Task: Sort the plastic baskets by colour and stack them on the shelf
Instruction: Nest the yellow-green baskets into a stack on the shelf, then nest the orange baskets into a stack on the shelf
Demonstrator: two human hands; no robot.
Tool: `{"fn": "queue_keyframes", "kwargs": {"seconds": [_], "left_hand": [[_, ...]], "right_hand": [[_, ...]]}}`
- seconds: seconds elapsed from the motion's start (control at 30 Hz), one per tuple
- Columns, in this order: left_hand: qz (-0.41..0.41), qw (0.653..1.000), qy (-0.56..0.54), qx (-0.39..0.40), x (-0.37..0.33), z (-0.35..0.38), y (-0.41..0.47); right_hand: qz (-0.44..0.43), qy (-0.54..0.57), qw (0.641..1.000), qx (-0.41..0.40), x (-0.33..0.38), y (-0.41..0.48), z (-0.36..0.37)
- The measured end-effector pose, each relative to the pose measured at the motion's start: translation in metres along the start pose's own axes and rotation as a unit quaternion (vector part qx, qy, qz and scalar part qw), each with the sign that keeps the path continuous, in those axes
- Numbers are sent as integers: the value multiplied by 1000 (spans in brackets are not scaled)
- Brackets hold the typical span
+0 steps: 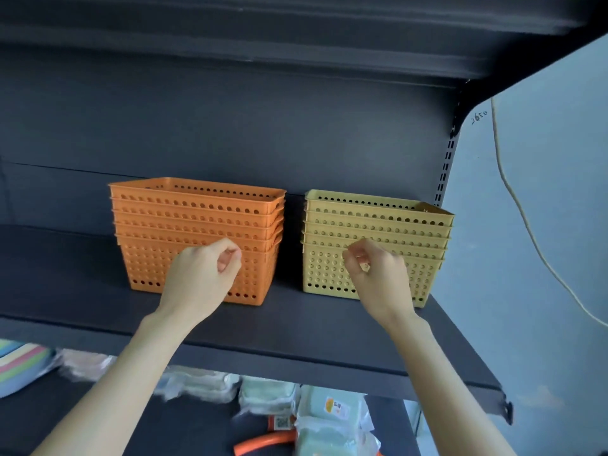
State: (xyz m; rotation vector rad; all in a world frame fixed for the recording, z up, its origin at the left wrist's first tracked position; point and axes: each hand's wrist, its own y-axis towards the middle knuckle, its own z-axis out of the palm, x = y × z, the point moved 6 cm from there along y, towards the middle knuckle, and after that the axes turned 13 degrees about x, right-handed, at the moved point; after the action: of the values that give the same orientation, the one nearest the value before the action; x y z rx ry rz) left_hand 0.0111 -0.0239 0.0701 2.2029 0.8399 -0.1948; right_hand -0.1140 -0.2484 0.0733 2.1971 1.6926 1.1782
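Two nested stacks of perforated plastic baskets stand side by side on the dark shelf (82, 284). The orange stack (184, 212) is on the left, the yellow stack (378, 222) on the right, with a narrow gap between them. My left hand (204, 274) hovers in front of the orange stack's lower wall, fingers curled shut and holding nothing. In front of the yellow stack my right hand (371, 274) is curled the same way, with nothing in it. Whether either hand touches its stack I cannot tell.
The shelf above (296, 44) overhangs the stacks. A slotted upright (445, 166) stands at the right rear, beside a pale wall with a hanging cord (513, 199). On the lower shelf lie wrapped packages (332, 419), an orange-handled tool (263, 445) and pastel striped items (19, 366).
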Motion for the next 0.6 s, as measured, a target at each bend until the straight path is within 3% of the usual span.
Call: {"fn": "queue_keyframes", "kwargs": {"seconds": [0.33, 0.6], "left_hand": [[-92, 985, -142, -22, 165, -52, -38], [-168, 948, -267, 48, 235, -32, 5]], "right_hand": [[44, 67, 997, 0, 86, -4, 136], [112, 71, 987, -96, 94, 15, 168]]}}
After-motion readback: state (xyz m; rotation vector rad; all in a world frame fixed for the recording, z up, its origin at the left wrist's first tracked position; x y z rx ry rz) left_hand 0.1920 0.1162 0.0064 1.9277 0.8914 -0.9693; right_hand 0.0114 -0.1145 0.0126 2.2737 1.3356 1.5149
